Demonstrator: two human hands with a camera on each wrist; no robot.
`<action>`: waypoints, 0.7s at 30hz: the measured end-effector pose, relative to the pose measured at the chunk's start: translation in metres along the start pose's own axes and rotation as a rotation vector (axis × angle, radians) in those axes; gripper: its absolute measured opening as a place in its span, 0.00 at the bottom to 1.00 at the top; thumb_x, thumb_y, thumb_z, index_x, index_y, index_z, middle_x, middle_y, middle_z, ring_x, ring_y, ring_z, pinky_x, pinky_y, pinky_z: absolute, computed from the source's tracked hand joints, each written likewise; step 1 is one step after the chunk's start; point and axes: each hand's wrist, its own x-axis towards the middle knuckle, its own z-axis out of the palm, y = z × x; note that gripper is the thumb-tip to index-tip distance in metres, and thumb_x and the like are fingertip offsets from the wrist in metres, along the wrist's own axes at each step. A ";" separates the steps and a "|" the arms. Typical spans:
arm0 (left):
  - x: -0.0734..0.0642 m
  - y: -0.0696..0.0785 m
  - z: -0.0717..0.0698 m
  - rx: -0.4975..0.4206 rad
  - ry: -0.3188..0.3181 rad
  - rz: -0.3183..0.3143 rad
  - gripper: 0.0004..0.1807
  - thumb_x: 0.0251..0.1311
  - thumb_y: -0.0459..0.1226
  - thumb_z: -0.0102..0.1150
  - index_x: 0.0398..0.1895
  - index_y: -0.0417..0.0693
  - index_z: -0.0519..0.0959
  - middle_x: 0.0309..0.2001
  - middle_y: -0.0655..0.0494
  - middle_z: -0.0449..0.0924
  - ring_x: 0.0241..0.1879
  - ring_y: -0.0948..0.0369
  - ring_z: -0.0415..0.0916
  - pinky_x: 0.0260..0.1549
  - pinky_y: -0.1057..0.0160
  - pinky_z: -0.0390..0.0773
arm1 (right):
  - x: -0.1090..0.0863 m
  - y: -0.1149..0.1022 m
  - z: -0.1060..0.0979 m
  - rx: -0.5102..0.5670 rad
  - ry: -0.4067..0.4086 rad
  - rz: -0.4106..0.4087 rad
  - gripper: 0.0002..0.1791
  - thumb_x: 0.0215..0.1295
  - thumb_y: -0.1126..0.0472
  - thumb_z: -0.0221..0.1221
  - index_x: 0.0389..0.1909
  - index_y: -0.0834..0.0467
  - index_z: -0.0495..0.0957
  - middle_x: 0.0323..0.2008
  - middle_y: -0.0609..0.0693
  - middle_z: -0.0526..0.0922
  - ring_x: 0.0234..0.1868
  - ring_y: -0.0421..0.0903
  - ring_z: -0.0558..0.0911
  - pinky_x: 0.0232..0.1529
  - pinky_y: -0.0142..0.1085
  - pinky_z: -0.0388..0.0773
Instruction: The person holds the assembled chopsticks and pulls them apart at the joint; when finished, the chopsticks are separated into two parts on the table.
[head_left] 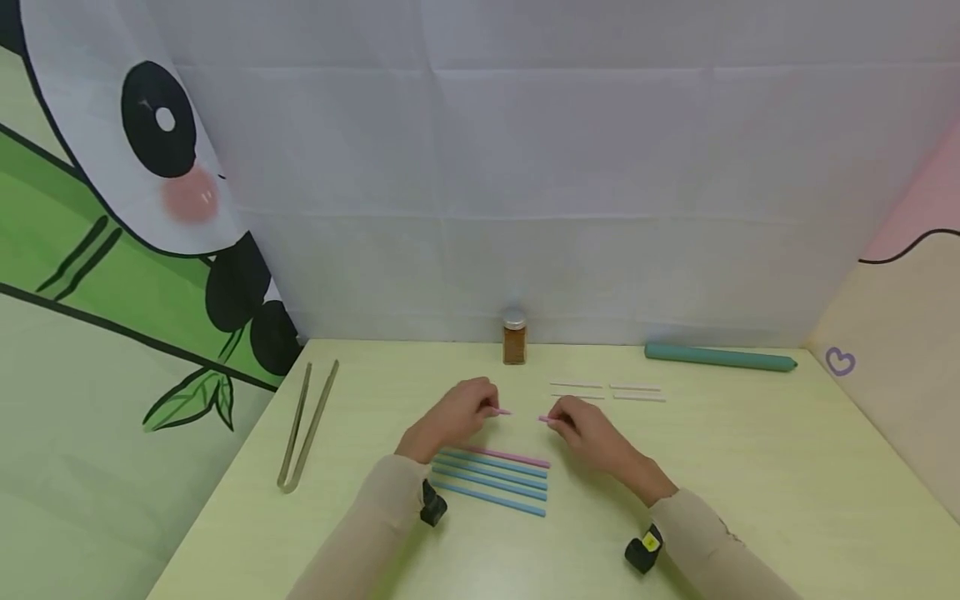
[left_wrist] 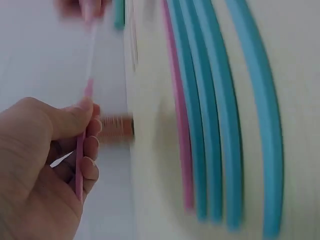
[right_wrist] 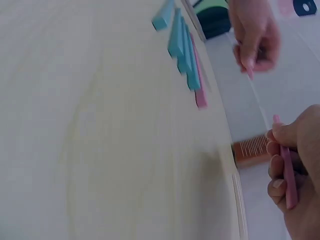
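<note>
My left hand (head_left: 463, 408) pinches a slim pink tube (left_wrist: 80, 170) between thumb and fingers, above the table. Across from it, my right hand (head_left: 588, 429) grips another pink tube (right_wrist: 289, 175), its fingers curled round it. A thin pale rod (left_wrist: 91, 52) spans the gap between the two pink pieces; how it joins them cannot be told. Below the left hand lie several blue sticks (head_left: 491, 496) side by side, with one pink stick (head_left: 517, 457) along their far edge. Beyond the right hand, several thin pale sticks (head_left: 637, 398) lie in two short rows.
A small brown jar (head_left: 514, 343) with a silvery lid stands at the table's back edge. To its right lies a long teal rod (head_left: 720, 357) with a pointed end. U-shaped metal tongs (head_left: 303, 442) lie at the left. A white sheet (head_left: 562, 167) hangs behind the table.
</note>
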 end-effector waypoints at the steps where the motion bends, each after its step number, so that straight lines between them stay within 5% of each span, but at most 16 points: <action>1: -0.002 -0.006 -0.003 0.009 0.023 -0.038 0.04 0.64 0.34 0.58 0.30 0.47 0.78 0.29 0.59 0.74 0.29 0.65 0.68 0.33 0.66 0.72 | -0.005 0.006 -0.004 -0.008 0.030 0.015 0.03 0.68 0.61 0.56 0.35 0.56 0.78 0.30 0.43 0.77 0.28 0.35 0.69 0.30 0.29 0.70; 4: -0.010 -0.024 -0.013 -0.002 0.073 -0.143 0.05 0.62 0.32 0.59 0.29 0.46 0.78 0.28 0.58 0.74 0.27 0.64 0.67 0.31 0.65 0.71 | -0.019 0.025 -0.018 -0.017 0.122 0.045 0.04 0.67 0.64 0.57 0.33 0.58 0.78 0.28 0.44 0.77 0.25 0.34 0.67 0.26 0.29 0.67; 9: -0.008 -0.032 -0.017 -0.031 0.045 -0.138 0.04 0.63 0.34 0.58 0.30 0.45 0.79 0.30 0.57 0.75 0.28 0.63 0.67 0.31 0.65 0.71 | -0.027 0.041 -0.030 -0.022 0.141 0.024 0.04 0.66 0.62 0.59 0.35 0.59 0.79 0.30 0.45 0.79 0.26 0.34 0.69 0.26 0.29 0.69; 16: 0.011 -0.020 0.004 -0.042 0.052 -0.119 0.04 0.64 0.35 0.58 0.31 0.46 0.79 0.29 0.57 0.74 0.29 0.63 0.66 0.30 0.67 0.69 | -0.027 0.049 -0.032 -0.053 0.191 -0.046 0.05 0.60 0.64 0.64 0.36 0.55 0.84 0.29 0.44 0.79 0.28 0.33 0.69 0.28 0.29 0.71; 21: 0.025 -0.005 0.024 -0.056 0.044 -0.093 0.05 0.65 0.37 0.57 0.36 0.46 0.80 0.30 0.56 0.73 0.30 0.63 0.66 0.31 0.66 0.69 | -0.029 0.053 -0.034 -0.073 0.197 0.006 0.08 0.61 0.67 0.62 0.40 0.57 0.84 0.31 0.46 0.79 0.29 0.35 0.69 0.29 0.29 0.71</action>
